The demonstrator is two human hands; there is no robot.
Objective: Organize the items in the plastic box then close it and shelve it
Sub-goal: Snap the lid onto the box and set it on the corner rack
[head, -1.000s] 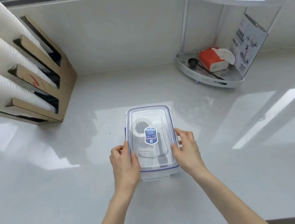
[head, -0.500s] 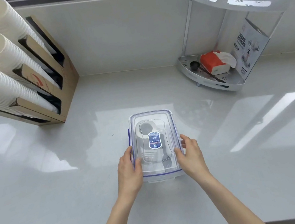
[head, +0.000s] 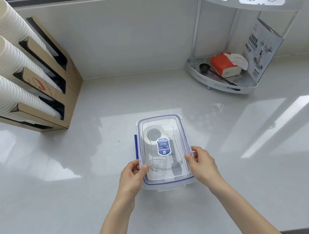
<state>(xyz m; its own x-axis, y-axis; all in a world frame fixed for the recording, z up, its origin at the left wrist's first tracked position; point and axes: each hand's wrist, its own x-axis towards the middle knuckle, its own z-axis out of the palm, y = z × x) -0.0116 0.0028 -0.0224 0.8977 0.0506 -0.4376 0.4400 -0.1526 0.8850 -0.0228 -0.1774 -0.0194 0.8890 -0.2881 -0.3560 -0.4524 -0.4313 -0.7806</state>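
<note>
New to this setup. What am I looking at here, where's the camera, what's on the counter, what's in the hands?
No robot: a person wears one wide-angle camera on the head, looking forward and down. The left hand and right hand grip the long sides of a clear plastic box on the white counter, lid in place. Inside, a tape roll and a dark fork show through. Paper cup stacks in a cardboard holder sit far left; a white corner shelf stands far right.

The clear lidded plastic box (head: 164, 151) was set mid-surface (head: 62, 199), flanked by both hands; the cardboard cup holder (head: 50, 87) was placed far left, the white corner shelf (head: 222, 85) far right.
</note>
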